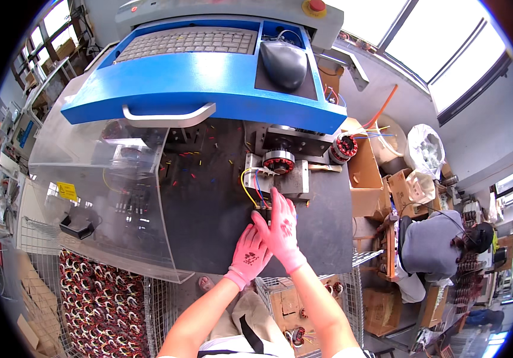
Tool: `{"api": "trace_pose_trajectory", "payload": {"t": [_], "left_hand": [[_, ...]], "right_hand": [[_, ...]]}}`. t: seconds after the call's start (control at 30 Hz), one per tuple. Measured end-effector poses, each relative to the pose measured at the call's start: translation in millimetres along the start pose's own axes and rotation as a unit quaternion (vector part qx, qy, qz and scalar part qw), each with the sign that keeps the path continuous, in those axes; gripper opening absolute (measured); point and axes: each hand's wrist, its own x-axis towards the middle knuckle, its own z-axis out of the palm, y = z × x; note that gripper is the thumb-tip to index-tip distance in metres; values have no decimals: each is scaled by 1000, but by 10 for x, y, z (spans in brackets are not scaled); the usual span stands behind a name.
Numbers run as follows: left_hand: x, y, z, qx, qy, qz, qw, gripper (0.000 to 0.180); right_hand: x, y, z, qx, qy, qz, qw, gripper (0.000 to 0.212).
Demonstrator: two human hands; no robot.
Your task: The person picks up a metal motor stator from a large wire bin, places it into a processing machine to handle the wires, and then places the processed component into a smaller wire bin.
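together, pink-gloved hands (250, 253) (284, 230) meet near coloured wires (245, 187) from a stator (278, 162).

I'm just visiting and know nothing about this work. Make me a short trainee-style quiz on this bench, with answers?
1. True or false: the left hand and the right hand are both gloved in pink.
2. Where does the black mouse lie in this view? A) left of the keyboard; B) right of the keyboard; C) on top of the keyboard.
3. Name the colours of the wires between the ring-shaped part and the hands.

Key: 1. True. 2. B. 3. Yellow, red and blue.
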Motion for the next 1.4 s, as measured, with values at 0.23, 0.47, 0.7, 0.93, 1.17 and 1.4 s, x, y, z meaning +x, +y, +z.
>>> {"api": "trace_pose_trajectory", "payload": {"t": [0.23,0.47,0.7,0.93,1.17,1.4], "left_hand": [[3,-33,24,-14,-19,9,1000,51],[134,52,-61,-78,28,26,996,52],[-289,261,-605,-917,75,-228,318,68],[-1142,781,-1216,-931,-6,-303,205,76],[-2074,935,-1513,-928,107,-326,145,75],[-3132,949,-1869,-894,263,-332,147,69]], "right_hand": [[448,339,-271,508,-135,153,837,40],[1286,762,-442,-155,-85,-84,981,52],[-204,-297,-800,421,-165,247,857,52],[-828,-659,-623,311,-284,141,896,48],[-1206,-1174,-290,668,-258,420,557,38],[-1908,-2380,200,540,-331,284,720,20]]}}
